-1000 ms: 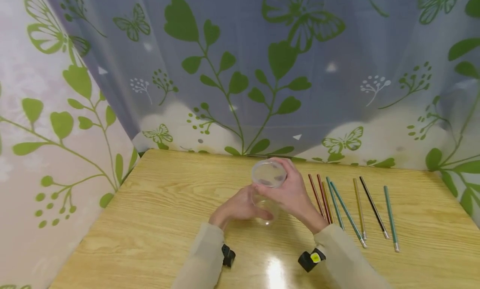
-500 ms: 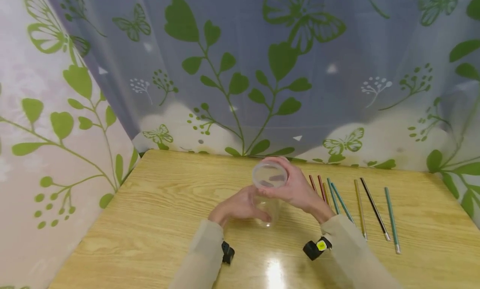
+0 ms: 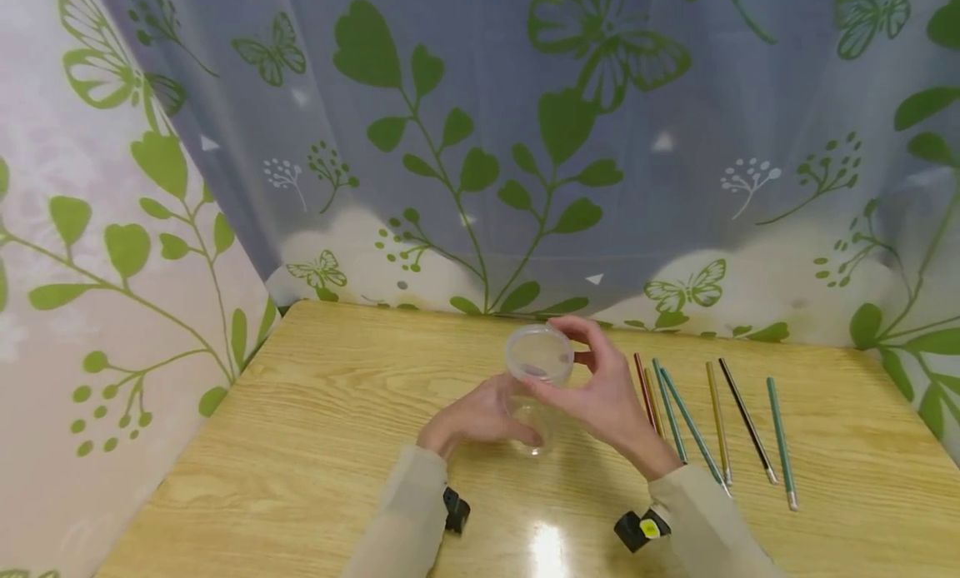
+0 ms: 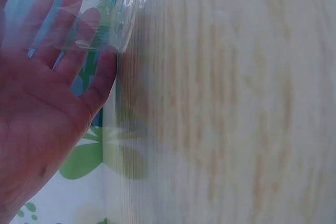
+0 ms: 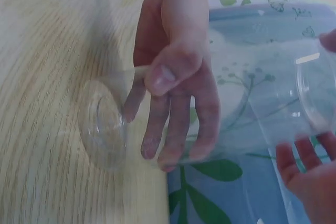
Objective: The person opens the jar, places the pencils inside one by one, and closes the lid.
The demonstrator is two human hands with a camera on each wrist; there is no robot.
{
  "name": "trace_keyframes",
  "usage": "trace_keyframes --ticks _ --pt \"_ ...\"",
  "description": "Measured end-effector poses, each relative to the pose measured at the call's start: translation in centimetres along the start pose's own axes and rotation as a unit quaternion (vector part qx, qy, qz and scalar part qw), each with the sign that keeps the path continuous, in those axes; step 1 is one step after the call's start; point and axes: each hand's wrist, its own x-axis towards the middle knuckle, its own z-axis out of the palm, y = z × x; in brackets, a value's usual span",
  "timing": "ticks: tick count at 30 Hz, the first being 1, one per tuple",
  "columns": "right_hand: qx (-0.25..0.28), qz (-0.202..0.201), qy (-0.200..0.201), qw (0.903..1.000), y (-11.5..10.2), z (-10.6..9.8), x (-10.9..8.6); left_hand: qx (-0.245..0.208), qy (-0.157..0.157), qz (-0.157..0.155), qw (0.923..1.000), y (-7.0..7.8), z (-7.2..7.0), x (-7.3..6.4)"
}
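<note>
At the middle of a wood-grain table [image 3: 300,395], a person's left hand [image 3: 480,416] curls thumb and fingers round the body of a clear, roughly upright container [image 5: 239,103]; whether its base touches the wood cannot be told. Just right of that, the right hand [image 3: 600,391] pinches the container's round top, its fingers more arched and spread than half a second ago, suggesting this grip is being shifted while the left one steadies. Farther right, several pencils [image 3: 747,420] lie apart from the container.

A clear, cylindrical plastic container [image 5: 241,103] is being held roughly upright, between the left and right edges of the table [image 3: 337,395]!
</note>
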Motion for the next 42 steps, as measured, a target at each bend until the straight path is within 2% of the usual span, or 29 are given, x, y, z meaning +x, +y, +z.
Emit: trace_keyframes --ticks 6,15,21,25,32,35,42 --pt "0.024 -0.012 -0.033 0.9991 0.5 -0.5 0.0 0.001 0.003 0.004 1.0000 -0.1 0.1 0.1" --pt "-0.026 -0.011 0.002 0.9996 -0.4 -0.4 -0.3 -0.011 0.005 0.016 0.9998 -0.1 0.2 0.0" --pt "0.001 -0.027 0.004 0.9996 0.2 -0.4 -0.1 -0.006 0.024 0.007 0.9997 -0.2 0.3 -0.1" --pt "0.019 -0.008 -0.002 0.9998 0.5 -0.4 -0.4 -0.010 0.042 0.007 0.9990 -0.1 0.4 -0.1" --pt "-0.001 0.048 0.023 0.9986 0.3 0.0 -0.6 -0.022 0.048 0.029 0.9982 -0.1 0.4 0.0" --pt "-0.001 0.049 0.031 0.9983 0.4 0.1 -0.6 -0.023 0.050 0.024 0.9982 -0.1 0.5 0.0" --pt "0.009 0.028 0.006 0.9995 0.9 0.0 -0.6 -0.034 0.054 0.017 0.9978 -0.2 0.7 0.1"
